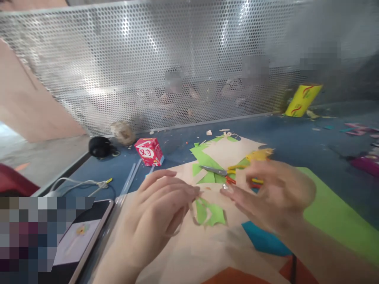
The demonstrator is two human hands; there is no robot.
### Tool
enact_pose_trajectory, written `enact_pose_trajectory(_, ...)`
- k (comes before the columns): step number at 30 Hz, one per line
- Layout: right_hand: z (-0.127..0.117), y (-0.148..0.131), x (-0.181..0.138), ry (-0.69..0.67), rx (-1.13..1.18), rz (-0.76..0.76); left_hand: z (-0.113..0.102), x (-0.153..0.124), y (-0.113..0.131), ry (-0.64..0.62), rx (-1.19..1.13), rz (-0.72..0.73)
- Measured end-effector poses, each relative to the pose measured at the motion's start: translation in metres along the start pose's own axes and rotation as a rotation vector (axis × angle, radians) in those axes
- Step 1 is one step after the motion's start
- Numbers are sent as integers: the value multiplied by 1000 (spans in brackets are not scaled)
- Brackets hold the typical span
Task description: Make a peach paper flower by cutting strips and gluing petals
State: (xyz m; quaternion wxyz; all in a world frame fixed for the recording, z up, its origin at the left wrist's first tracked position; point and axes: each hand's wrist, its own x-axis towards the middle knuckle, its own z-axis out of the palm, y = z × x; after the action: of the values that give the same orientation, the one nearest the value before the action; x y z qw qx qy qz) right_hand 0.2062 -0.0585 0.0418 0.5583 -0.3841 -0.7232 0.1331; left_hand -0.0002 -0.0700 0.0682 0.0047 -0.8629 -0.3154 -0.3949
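My left hand (166, 209) is closed, its fingertips pinched together. A thin cream strip (193, 213) hangs from them, partly hidden by the fingers. To its right, my right hand (275, 193) is bent, with a small cream piece (241, 178) between thumb and fingers. Just below and between the hands lies a green scrap (211, 213) with jagged edges on a cream sheet (204, 246). Scissors (217, 170) with yellow and orange handles rest behind the right fingers on green and cream offcuts. Part of a yellow tool (260, 154) shows above that hand.
At left are a phone (79, 240), clear sticks (130, 179), a white cable (77, 181) and a pink box (149, 152). A perforated metal screen (189, 51) closes the back. A yellow roll (303, 100) leans at back right; a green sheet (331, 209) lies right.
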Motion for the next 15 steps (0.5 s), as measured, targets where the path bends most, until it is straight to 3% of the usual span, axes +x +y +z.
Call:
enact_pose_trajectory(3,1,-4,6,215,-203,-320,3,4,1,8,1,42)
enact_pose_trajectory(7,-4,0,7,134,-334,-502,2,7,4,36,-21,58)
enact_pose_trajectory(12,-6,3,4,5,-261,-452,7,3,8,-21,-189,-31)
enact_pose_trajectory(15,1,2,4,-7,-52,-258,14,-1,11,98,-332,-234)
